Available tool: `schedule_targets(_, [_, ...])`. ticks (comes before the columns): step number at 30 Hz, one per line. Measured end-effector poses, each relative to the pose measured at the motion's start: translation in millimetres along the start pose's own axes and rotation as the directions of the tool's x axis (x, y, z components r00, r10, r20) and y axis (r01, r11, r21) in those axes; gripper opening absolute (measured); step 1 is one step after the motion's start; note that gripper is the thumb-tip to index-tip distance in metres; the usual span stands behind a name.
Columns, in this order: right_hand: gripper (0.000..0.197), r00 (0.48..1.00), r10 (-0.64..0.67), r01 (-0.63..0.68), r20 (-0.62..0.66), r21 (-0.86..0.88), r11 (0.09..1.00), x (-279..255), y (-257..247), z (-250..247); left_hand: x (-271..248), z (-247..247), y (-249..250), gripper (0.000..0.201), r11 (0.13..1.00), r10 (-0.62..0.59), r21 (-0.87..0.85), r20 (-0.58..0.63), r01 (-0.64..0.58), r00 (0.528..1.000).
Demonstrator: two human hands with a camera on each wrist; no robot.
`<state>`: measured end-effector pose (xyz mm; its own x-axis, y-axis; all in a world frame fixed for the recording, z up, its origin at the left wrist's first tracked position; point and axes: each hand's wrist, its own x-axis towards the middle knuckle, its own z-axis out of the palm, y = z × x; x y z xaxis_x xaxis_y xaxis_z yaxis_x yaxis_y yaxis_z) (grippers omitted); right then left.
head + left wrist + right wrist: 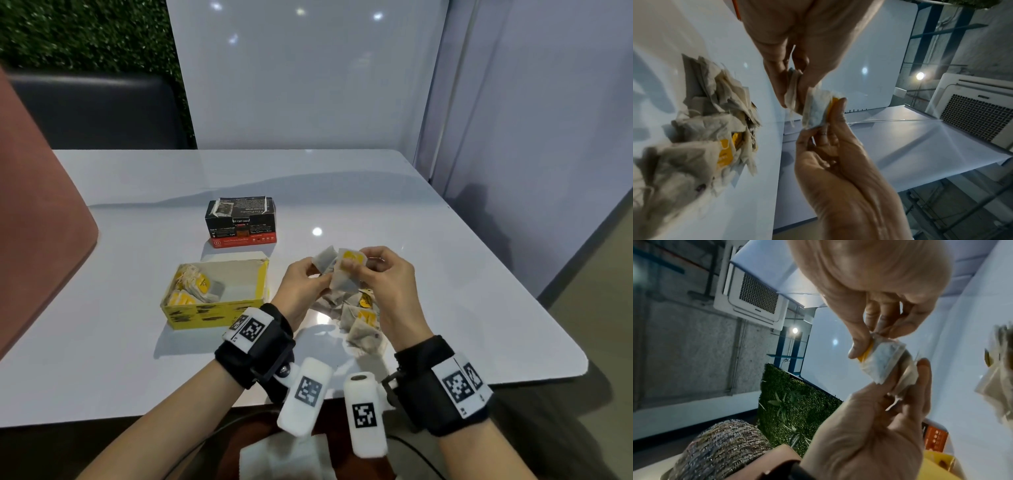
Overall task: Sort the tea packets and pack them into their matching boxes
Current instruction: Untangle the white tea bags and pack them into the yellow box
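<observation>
Both hands are working above the loose pile [359, 317]: right hand [388, 277] pinching a yellow-tagged tea bag [346, 270], left hand [303, 279] pinching a second bag [323, 258] beside it. Looking feather-light, limp, tearable paper, strings tangling; best gripping the tag edge. Yellow box [214, 313] is sitting open left, black box [239, 221] closed behind

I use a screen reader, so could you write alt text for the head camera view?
Both hands, left hand and right hand, pinch tea bags above a loose pile of tea bags on a white table. To their left sits an open yellow box holding a few bags, with a closed black box behind it.
</observation>
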<state>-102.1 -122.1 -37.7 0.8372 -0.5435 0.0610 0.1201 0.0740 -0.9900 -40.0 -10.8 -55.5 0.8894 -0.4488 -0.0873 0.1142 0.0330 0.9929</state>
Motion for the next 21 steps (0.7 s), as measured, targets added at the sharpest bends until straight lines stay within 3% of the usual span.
schedule_targets(2, [0.024, 1.0, 0.013, -0.013, 0.012, 0.002, 1.0, 0.2, 1.6, 2.3, 0.1, 1.4, 0.4, 0.035, 1.0, -0.004, -0.027, -0.01, 0.004, 1.0])
schedule_targets(9, [0.032, 0.998, -0.069, 0.064, -0.009, -0.249, 0.966, 5.0, 6.2, 1.1, -2.2, -0.3, 4.0, 0.035, 0.998, -0.005, -0.068, 0.007, 0.006, 1.0])
schedule_targets(12, [0.023, 0.995, -0.102, 0.101, 0.008, -0.262, 0.96, 3.5, 4.9, 0.7, -2.3, -4.0, 5.2, 0.029, 0.994, -0.048, -0.094, 0.094, 0.056, 0.994])
schedule_targets(15, [0.021, 0.994, -0.11, 0.111, 0.016, -0.252, 0.961, 1.7, 2.6, -0.8, -5.4, -8.7, 12.0, 0.017, 0.936, -0.083, -0.323, 0.174, 0.137, 0.981])
schedule_targets(19, [0.019, 0.989, -0.106, 0.128, 0.099, -0.256, 0.958, -2.5, -1.6, -2.8, -2.8, -14.0, 9.9, 0.028, 0.939, -0.079, -0.322, 0.151, 0.125, 0.985])
schedule_targets(21, [0.016, 0.986, -0.135, 0.152, 0.101, -0.181, 0.972, -5.4, -5.7, -8.8, -0.8, -15.8, 6.7, 0.022, 0.938, -0.077, -0.329, 0.115, 0.111, 0.99])
